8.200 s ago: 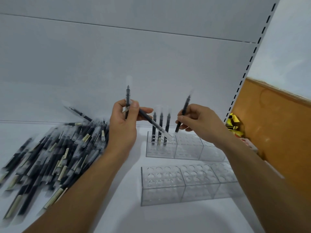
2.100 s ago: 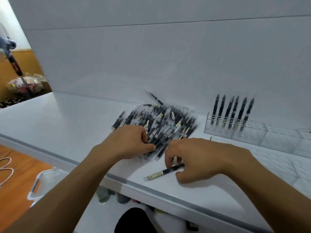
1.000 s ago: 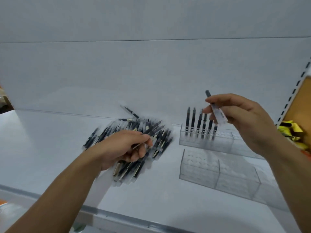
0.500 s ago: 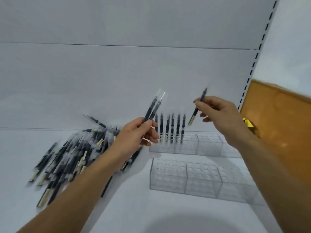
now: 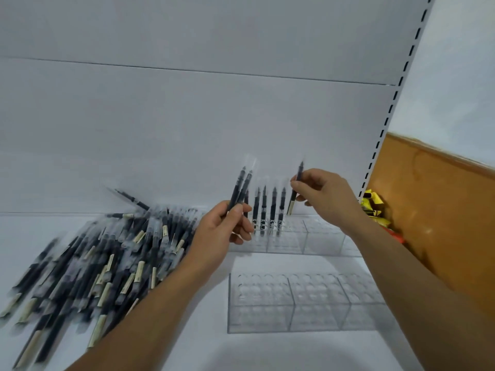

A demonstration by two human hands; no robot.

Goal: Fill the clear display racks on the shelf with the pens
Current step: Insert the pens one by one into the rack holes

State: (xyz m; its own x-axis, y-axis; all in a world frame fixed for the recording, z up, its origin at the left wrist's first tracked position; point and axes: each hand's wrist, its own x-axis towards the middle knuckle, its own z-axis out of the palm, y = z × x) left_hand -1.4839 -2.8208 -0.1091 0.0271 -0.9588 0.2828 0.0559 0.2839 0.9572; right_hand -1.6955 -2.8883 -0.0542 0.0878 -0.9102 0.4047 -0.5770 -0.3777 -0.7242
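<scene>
Right hand [image 5: 324,199]: one pen [image 5: 296,188] is pinched just above the rear rack [image 5: 294,236].
Left hand [image 5: 222,231]: two spare pens [image 5: 239,188] are gripped.
Insertion: to be lowered upright into the next free hole.

cam: head-worn, wide | faces fwd+down at shelf [image 5: 203,349] | close | 1 view

Our left hand [image 5: 223,234] grips two pens [image 5: 240,190], tips up, near the centre. At 2 o'clock from it our right hand [image 5: 325,200] pinches a single pen [image 5: 292,203], nearly upright, above the rear rack [image 5: 321,239], where a row of pens [image 5: 273,204] stands at its left end. The front rack [image 5: 316,303] sits at 5 o'clock and the loose pile [image 5: 107,258] at 8 o'clock on the shelf [image 5: 201,344]. Yellow packets [image 5: 372,207] lie at 3 o'clock.
</scene>
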